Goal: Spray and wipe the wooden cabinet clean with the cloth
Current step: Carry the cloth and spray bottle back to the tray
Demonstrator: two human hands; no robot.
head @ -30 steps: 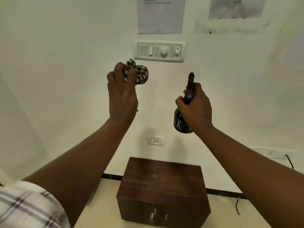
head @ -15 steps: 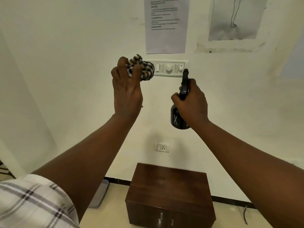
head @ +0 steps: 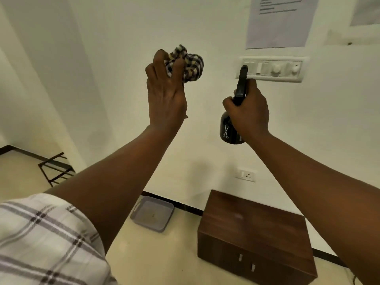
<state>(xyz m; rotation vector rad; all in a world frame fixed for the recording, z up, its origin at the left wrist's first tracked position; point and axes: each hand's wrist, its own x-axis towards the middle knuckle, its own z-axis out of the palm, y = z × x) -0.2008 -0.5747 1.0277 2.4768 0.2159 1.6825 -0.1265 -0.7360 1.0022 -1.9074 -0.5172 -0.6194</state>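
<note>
A low dark wooden cabinet (head: 255, 229) with two small metal handles stands on the floor against the white wall, at the lower right. My left hand (head: 165, 99) is raised high in front of the wall, clenched around a bunched checked cloth (head: 190, 64). My right hand (head: 249, 113) is raised beside it and grips a black spray bottle (head: 228, 130) by its neck and trigger, nozzle pointing up. Both hands are well above the cabinet and apart from it.
A grey plastic tray (head: 152, 214) lies on the floor left of the cabinet. A dark metal rack (head: 55, 167) stands at the far left. On the wall are a switch panel (head: 273, 68), a socket (head: 245, 174) and a paper sheet (head: 277, 21).
The view has swung to the left, so the cabinet now sits further right and the tray and rack have come into sight. Both hands keep their grips at about the same height.
</note>
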